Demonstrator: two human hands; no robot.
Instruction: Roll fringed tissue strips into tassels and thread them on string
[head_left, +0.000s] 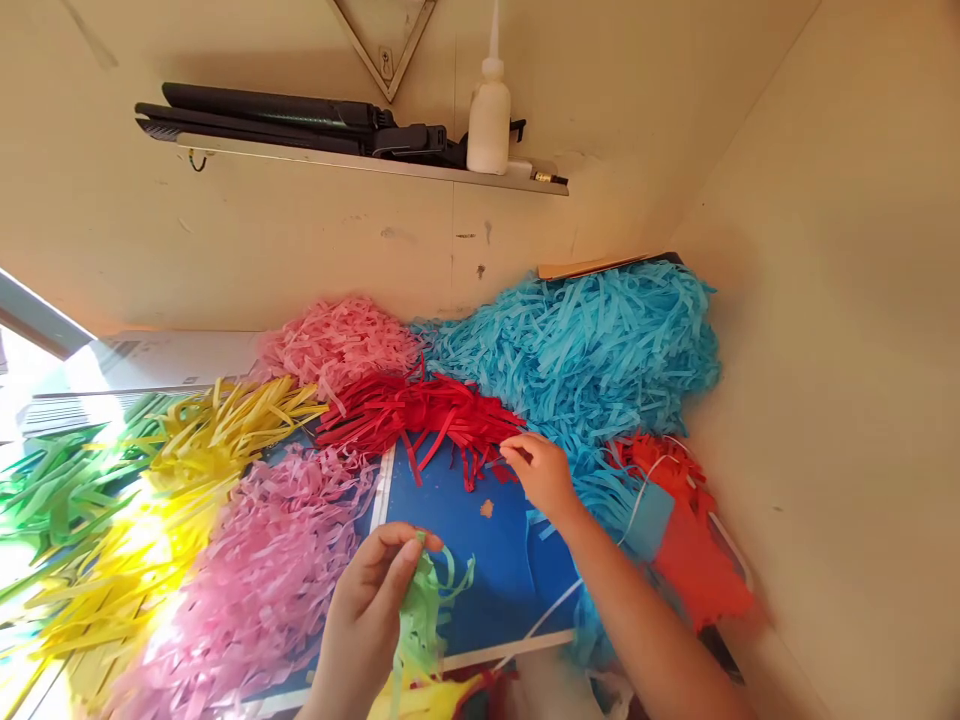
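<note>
My left hand [371, 600] is closed in a pinch on a small bunch of green paper strips [427, 610], held above a blue mat [480, 560]. My right hand [541, 472] reaches forward to the edge of a pile of red paper strips [420, 412], its fingertips pinched on a red strip. Heaps of cut paper strips ring the mat: light blue [592, 350], pale pink [337, 340], pink [262, 570], yellow [187, 460] and green [52, 490].
An orange-red paper heap [690, 540] with a white cord lies at the right against the wall. A shelf [360, 160] above holds black tools and a white squeeze bottle [489, 115]. A white board [150, 360] lies at the back left.
</note>
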